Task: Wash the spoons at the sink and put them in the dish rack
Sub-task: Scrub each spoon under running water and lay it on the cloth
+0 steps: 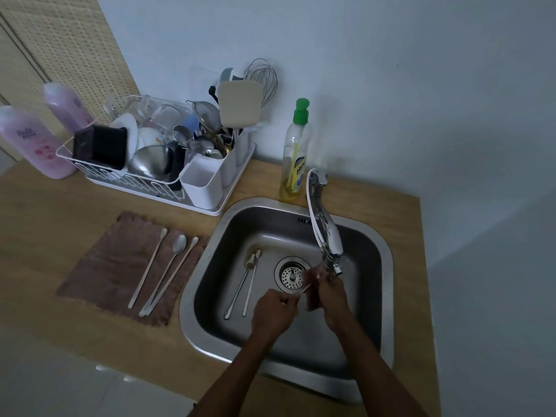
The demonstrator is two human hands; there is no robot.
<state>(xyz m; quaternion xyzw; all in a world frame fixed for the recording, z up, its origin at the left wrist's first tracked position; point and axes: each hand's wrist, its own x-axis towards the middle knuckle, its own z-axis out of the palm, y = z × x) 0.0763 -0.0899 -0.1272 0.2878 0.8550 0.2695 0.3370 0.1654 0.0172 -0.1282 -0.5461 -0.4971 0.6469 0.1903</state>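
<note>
While both hands work close together over the sink (388,266), the left hand (273,313) pinches the handle of a thin spoon (303,290) with curled fingers. The right hand (331,296) clutches a reddish sponge (310,277) round its far end, just under the tap (326,233). Just left of the left hand, two spoons (241,285) lie in the basin. Farther left, three spoons (180,244) rest on a brown cloth (99,266). Beyond them, well away from the hands, stands the crowded dish rack (210,208). A soap bottle (294,158) stands behind the tap.

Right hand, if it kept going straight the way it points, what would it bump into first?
Probably the tap, whose end hangs just beyond the right hand over the sink. Depth is unclear, so it might pass underneath.
</note>
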